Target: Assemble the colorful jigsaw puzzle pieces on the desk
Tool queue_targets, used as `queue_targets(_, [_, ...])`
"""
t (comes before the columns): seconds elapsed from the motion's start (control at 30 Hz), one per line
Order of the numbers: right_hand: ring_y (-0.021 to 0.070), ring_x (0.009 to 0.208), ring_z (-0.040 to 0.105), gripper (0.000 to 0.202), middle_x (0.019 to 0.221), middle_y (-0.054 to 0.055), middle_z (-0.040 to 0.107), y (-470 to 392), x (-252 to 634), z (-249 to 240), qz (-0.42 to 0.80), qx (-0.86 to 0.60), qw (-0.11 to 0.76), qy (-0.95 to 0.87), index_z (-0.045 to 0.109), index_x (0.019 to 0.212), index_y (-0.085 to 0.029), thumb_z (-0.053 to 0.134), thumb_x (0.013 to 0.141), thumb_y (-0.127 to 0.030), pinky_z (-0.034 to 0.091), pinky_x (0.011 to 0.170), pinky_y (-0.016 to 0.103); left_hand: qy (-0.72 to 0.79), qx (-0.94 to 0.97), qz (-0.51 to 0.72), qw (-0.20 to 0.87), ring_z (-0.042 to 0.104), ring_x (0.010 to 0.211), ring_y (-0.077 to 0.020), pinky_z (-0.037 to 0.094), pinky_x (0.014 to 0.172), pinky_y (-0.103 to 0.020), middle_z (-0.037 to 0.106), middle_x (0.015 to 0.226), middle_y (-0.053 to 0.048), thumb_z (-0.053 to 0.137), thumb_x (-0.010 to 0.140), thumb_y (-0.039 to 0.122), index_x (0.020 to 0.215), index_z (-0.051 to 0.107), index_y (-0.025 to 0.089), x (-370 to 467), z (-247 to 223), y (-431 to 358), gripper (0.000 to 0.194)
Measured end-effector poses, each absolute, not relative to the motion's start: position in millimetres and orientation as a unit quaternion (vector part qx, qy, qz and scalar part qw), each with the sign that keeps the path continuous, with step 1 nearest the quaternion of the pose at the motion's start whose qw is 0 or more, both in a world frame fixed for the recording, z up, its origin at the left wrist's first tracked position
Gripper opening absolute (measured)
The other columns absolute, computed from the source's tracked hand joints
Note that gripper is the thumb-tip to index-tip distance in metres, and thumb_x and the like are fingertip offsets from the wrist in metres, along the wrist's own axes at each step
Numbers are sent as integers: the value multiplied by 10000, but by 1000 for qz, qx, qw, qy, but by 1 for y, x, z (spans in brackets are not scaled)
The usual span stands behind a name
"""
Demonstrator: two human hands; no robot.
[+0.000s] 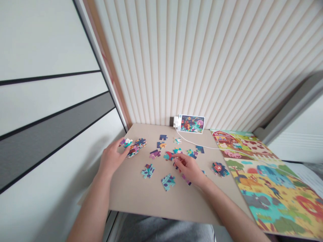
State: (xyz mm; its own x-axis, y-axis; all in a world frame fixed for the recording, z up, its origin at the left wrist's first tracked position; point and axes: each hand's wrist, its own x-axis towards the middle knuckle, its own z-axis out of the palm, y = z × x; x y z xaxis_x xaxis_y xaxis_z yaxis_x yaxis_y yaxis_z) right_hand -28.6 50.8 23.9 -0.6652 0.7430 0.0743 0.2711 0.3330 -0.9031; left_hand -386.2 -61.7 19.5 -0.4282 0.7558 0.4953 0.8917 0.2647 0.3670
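My left hand [113, 155] is at the left of the table, thumb and fingers around a white, teal and purple puzzle piece [128, 142] beside a pile of puzzle pieces [137, 146]. My right hand [187, 166] is over the middle, its fingertips closed on a red and teal puzzle piece [167, 156]. A dark piece shows partly under its thumb. Loose pieces lie around it, among them a leaf-patterned piece [168, 182], a teal piece [147, 171] and a pink-purple piece [154, 154]. Part of another purple piece is hidden below my right hand.
A picture card [191, 124] leans against the ribbed wall beside a white plug [176, 121], whose cable crosses rightward. A small stack of pieces [220, 169] lies at right, near a farm puzzle [242, 145] and an animal puzzle [275, 198]. A white cabinet [63, 151] borders the left.
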Motion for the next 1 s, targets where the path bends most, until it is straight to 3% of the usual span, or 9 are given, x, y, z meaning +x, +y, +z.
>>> queue_targets(0.2, [163, 628, 578, 352, 758, 4, 679, 55, -22, 29, 414, -326, 228, -819, 697, 1156, -246, 501, 976, -477, 455, 596, 283, -814, -548, -184, 49, 650, 1126, -280, 495, 922, -362, 699, 1246, -84, 547, 914, 522, 1335, 582, 259, -392, 12, -65, 498])
queue_targets(0.43, [171, 673, 612, 338, 837, 28, 730, 58, -16, 42, 349, -337, 225, -845, 728, 1102, -231, 484, 985, -434, 458, 644, 287, -809, -568, -147, 33, 654, 1120, -292, 497, 914, -380, 688, 1251, -87, 526, 925, 497, 1376, 540, 269, -387, 11, -63, 505])
queue_targets(0.57, [208, 824, 674, 334, 981, 62, 755, 78, 7, 50, 253, -365, 220, -869, 733, 1114, -240, 474, 984, -407, 474, 737, 308, -793, -589, -155, 24, 619, 1185, -286, 484, 963, -388, 654, 1311, -73, 516, 932, 461, 1343, 550, 262, -383, 10, -63, 457])
queue_targets(0.73, [227, 802, 685, 291, 906, 72, 763, 111, 44, 46, 156, -455, 179, -858, 762, 992, -222, 521, 947, -378, 448, 699, 311, -788, -579, -200, 67, 602, 1192, -291, 462, 1014, -412, 634, 1319, -93, 537, 923, 431, 1315, 562, 233, -381, 10, -59, 440])
queue_targets(0.9, [221, 826, 685, 184, 882, 48, 754, 116, 51, 42, 172, -462, 124, -861, 764, 924, -239, 627, 881, -354, 442, 720, 292, -709, -621, -314, 118, 607, 1135, -259, 443, 1048, -410, 672, 1178, -84, 502, 954, 295, 1142, 636, 222, -347, 14, -45, 241])
queue_targets(1.0, [203, 812, 676, 158, 879, 24, 743, 110, 45, 42, 208, -446, 85, -866, 745, 929, -247, 685, 837, -360, 436, 703, 273, -627, -707, -311, 99, 611, 1105, -243, 438, 1049, -414, 671, 1126, -72, 507, 961, 249, 1075, 657, 229, -311, 15, -39, 189])
